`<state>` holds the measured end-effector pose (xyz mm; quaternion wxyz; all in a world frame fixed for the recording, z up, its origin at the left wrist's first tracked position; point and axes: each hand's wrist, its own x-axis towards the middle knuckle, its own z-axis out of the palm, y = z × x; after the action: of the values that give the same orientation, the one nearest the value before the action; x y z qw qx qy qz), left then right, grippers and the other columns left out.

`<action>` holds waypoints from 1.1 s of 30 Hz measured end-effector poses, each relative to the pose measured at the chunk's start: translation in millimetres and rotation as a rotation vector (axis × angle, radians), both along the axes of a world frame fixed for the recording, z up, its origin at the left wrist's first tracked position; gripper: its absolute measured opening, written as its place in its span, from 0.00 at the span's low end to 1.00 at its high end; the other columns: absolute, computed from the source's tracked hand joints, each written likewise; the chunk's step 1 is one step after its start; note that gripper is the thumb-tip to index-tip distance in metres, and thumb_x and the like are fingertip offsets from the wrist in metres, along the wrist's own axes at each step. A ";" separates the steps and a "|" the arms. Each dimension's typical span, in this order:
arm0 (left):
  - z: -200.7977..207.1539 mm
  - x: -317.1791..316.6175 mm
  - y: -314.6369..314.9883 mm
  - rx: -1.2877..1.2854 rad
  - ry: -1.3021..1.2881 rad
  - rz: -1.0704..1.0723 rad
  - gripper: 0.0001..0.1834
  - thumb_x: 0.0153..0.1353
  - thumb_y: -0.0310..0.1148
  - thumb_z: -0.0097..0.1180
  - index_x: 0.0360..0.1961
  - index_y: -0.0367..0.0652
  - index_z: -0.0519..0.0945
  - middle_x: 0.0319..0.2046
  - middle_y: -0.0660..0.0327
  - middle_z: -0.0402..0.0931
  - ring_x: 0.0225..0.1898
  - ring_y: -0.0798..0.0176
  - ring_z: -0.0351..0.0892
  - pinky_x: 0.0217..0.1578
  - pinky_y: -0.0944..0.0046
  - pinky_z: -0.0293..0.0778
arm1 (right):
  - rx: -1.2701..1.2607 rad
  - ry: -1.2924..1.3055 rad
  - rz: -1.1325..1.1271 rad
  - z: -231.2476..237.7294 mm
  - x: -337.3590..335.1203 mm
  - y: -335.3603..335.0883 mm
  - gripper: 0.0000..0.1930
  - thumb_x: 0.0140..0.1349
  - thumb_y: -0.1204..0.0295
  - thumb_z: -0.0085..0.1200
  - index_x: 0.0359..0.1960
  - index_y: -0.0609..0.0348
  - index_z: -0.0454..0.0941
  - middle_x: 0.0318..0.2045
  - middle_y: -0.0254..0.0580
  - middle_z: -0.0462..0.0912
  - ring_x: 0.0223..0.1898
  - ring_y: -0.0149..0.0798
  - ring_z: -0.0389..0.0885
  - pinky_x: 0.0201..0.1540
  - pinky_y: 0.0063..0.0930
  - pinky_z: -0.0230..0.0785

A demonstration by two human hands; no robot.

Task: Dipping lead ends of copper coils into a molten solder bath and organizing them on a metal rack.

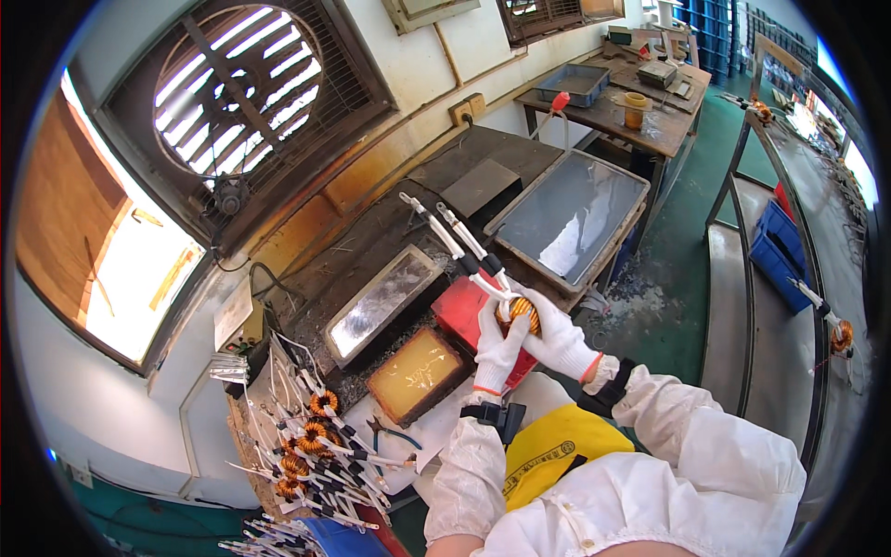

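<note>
Both my hands, in white gloves, close around a copper-wound ring coil [520,317] in the middle of the view. My left hand [498,351] grips its near left side and my right hand [560,345] wraps its right side. Two thick leads [464,251] in white and black sleeving run from the coil up and to the left, ending in metal lugs. The fingers hide part of the winding. Behind and below the hands lies a red box-like block [464,311]. Just left of it sits a rectangular pan of amber material [415,373].
A metal-rimmed trough with a shiny surface [384,304] lies beyond the amber pan. A large grey-filled tray [580,218] stands to the right. Several similar coils [314,434] with leads pile at lower left, beside pliers [390,433]. A metal rack [742,316] stands at right.
</note>
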<state>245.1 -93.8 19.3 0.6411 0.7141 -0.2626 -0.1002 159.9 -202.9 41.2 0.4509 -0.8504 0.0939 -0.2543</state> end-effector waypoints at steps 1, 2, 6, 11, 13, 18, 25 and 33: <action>1.9 -0.2 -0.6 -0.029 0.001 -0.003 0.40 0.58 0.38 0.61 0.66 0.38 0.54 0.53 0.51 0.68 0.52 0.59 0.71 0.54 0.61 0.68 | 0.044 -0.004 -0.034 11.5 -4.2 -0.8 0.28 0.57 0.69 0.56 0.60 0.59 0.63 0.52 0.57 0.74 0.55 0.54 0.74 0.57 0.37 0.67; -3.6 1.0 -5.0 -0.135 0.097 -0.035 0.42 0.61 0.37 0.57 0.69 0.38 0.46 0.55 0.51 0.67 0.52 0.59 0.71 0.55 0.62 0.67 | 0.065 0.022 -0.070 5.1 -1.2 -9.4 0.27 0.56 0.70 0.55 0.59 0.58 0.64 0.49 0.56 0.76 0.54 0.52 0.75 0.56 0.36 0.67; -13.2 10.2 -1.4 -0.284 0.203 0.019 0.39 0.66 0.35 0.51 0.70 0.38 0.43 0.54 0.52 0.69 0.50 0.62 0.71 0.56 0.64 0.66 | 0.000 0.004 -0.068 28.4 -12.7 -39.3 0.26 0.53 0.74 0.53 0.57 0.60 0.66 0.49 0.56 0.76 0.53 0.51 0.76 0.56 0.34 0.67; -12.3 11.5 -2.9 -0.321 0.292 -0.043 0.35 0.68 0.33 0.47 0.69 0.37 0.45 0.54 0.54 0.69 0.50 0.64 0.72 0.55 0.66 0.67 | -0.265 0.158 -0.319 27.8 -44.5 -102.5 0.25 0.54 0.68 0.54 0.56 0.51 0.69 0.49 0.47 0.76 0.49 0.54 0.77 0.51 0.39 0.71; -9.2 10.0 -2.3 -0.322 0.294 -0.052 0.34 0.68 0.33 0.47 0.69 0.37 0.45 0.54 0.54 0.69 0.49 0.65 0.72 0.55 0.66 0.67 | -0.325 0.239 -0.372 31.7 -60.8 -120.2 0.24 0.54 0.68 0.54 0.56 0.49 0.69 0.48 0.47 0.76 0.48 0.54 0.77 0.50 0.40 0.70; -6.9 9.4 -0.6 -0.350 0.298 -0.055 0.32 0.68 0.32 0.47 0.68 0.37 0.48 0.52 0.54 0.70 0.49 0.65 0.72 0.54 0.66 0.68 | -0.378 0.504 -0.421 37.9 -88.8 -143.4 0.23 0.54 0.67 0.53 0.54 0.46 0.69 0.47 0.47 0.76 0.48 0.53 0.77 0.50 0.41 0.70; -8.2 10.0 -2.8 -0.326 0.288 -0.063 0.32 0.68 0.31 0.47 0.68 0.36 0.48 0.52 0.54 0.70 0.49 0.65 0.72 0.55 0.66 0.68 | -0.436 0.553 -0.371 24.7 -101.5 -156.4 0.21 0.55 0.66 0.53 0.53 0.46 0.71 0.46 0.47 0.77 0.47 0.53 0.78 0.49 0.42 0.71; -3.3 6.8 -0.5 -0.302 0.268 -0.068 0.31 0.69 0.31 0.47 0.68 0.36 0.50 0.52 0.53 0.70 0.49 0.64 0.72 0.55 0.65 0.68 | -0.493 0.616 -0.360 29.6 -101.9 -156.4 0.20 0.57 0.63 0.54 0.53 0.46 0.71 0.45 0.46 0.77 0.45 0.52 0.79 0.48 0.41 0.72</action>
<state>251.9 -94.2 16.0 0.7663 0.5810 -0.2108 -0.1753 57.9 -359.3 70.8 0.1339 -0.9389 0.3073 -0.0780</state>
